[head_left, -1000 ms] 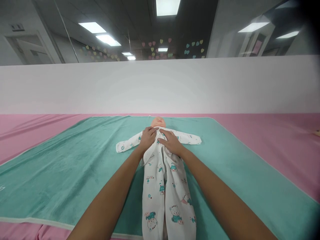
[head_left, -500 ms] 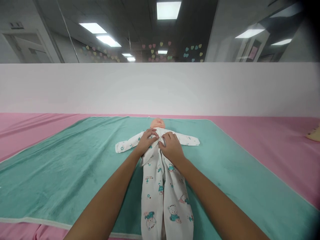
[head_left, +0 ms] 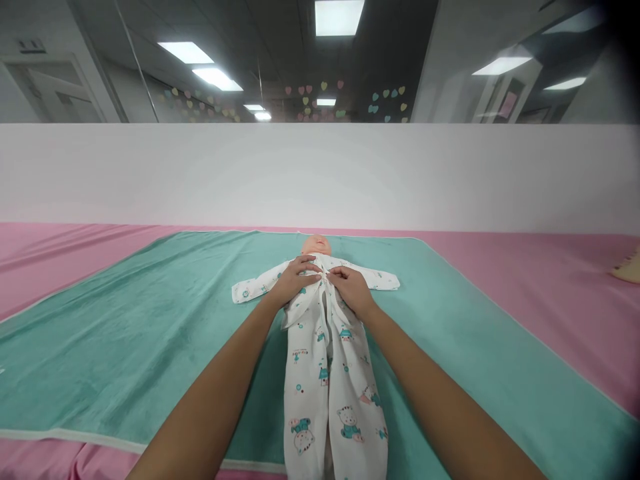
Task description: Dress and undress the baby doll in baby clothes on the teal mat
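A baby doll lies on its back on a green blanket, its head at the far end and both sleeves stretched out sideways. It wears a white baby outfit printed with teal bears and houses; the front edges part down the middle below the chest. My left hand pinches the cloth at the chest opening from the left, fingers bent over it. My right hand meets it from the right, thumb and fingertips closed on the opposite edge. The fastening between the fingertips is too small to make out.
The green blanket is spread over a pink cloth. Behind stands a low white wall with a glass panel above it, showing ceiling lights and heart stickers. A pale yellow object is cut off at the right edge.
My right hand has shifted slightly up, its fingertips now nearer my left hand's at the chest opening. The right front flap of the outfit shows more below my hand.
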A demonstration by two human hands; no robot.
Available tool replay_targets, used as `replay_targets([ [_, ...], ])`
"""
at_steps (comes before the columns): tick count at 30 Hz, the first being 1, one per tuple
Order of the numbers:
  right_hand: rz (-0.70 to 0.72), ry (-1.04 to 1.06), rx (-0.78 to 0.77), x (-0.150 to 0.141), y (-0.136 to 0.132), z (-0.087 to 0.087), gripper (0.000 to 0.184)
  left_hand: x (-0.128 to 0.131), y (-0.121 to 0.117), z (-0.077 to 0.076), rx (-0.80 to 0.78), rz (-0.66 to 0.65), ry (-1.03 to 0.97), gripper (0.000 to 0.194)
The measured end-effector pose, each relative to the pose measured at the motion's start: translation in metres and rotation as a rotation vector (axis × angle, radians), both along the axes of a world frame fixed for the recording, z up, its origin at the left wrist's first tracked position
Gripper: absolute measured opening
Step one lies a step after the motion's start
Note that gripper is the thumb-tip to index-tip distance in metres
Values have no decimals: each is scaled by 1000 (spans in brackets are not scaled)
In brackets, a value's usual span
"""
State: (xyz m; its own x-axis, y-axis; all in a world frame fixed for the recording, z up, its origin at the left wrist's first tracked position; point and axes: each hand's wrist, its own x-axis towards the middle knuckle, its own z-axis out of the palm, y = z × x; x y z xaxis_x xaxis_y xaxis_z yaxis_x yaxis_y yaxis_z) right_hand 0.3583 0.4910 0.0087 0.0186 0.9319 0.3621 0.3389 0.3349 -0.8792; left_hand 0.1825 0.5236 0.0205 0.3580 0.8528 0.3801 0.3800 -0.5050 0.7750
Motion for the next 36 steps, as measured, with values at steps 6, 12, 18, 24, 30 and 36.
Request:
replay_targets([
  [6,55,77,8,2,-3,-1,22,-2,1,-1,-82,-94,-144,23],
  [12,74,41,24,1,-6,-1,23,-5,3,-1,-148,-123,-201,20],
  [18,127,93,16,2,-4,-3,23,-2,-2,2,-132,-101,-190,19],
  [24,82,66,24,3,-2,-6,30,0,-3,3,-120,-62,-174,21],
  [30,67,108,22,1,-1,-7,31,1,-5,5,-113,-32,-132,23],
  [36,42,95,31,0,-2,-5,32,2,-4,4,-103,-11,-96,22],
])
